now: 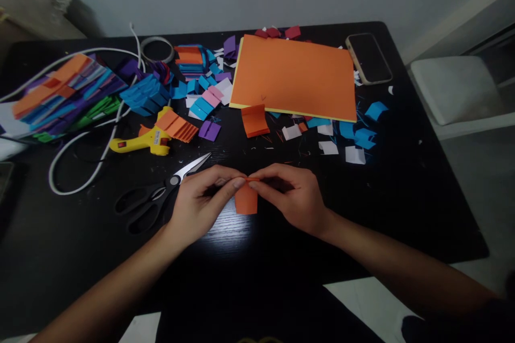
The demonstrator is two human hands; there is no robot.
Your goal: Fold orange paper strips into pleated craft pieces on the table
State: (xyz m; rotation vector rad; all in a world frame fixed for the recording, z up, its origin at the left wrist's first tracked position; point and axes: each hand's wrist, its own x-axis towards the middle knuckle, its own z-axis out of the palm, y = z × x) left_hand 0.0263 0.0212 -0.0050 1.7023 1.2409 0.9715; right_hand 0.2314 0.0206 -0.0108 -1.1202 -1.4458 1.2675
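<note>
Between my two hands, a small piece of orange paper (246, 201) hangs over the dark table, its upper edge pinched by both. My left hand (201, 201) grips the top left corner with thumb and forefinger. On the other corner, my right hand (295, 198) pinches in the same way. A fold seems to run along the top edge, partly covered by my fingertips. Black-handled scissors (155, 198) lie beside my left hand, blades pointing away to the right. Just beyond my hands rests another folded orange paper piece (255, 122).
Orange sheets (298, 75) lie at the back, with a phone (368, 58) to their right. A yellow glue gun (140, 142), a white cable (60, 182), a tape roll (156, 50) and stacks of folded coloured paper (68, 91) crowd the left. Blue and white scraps (354, 155) are scattered right.
</note>
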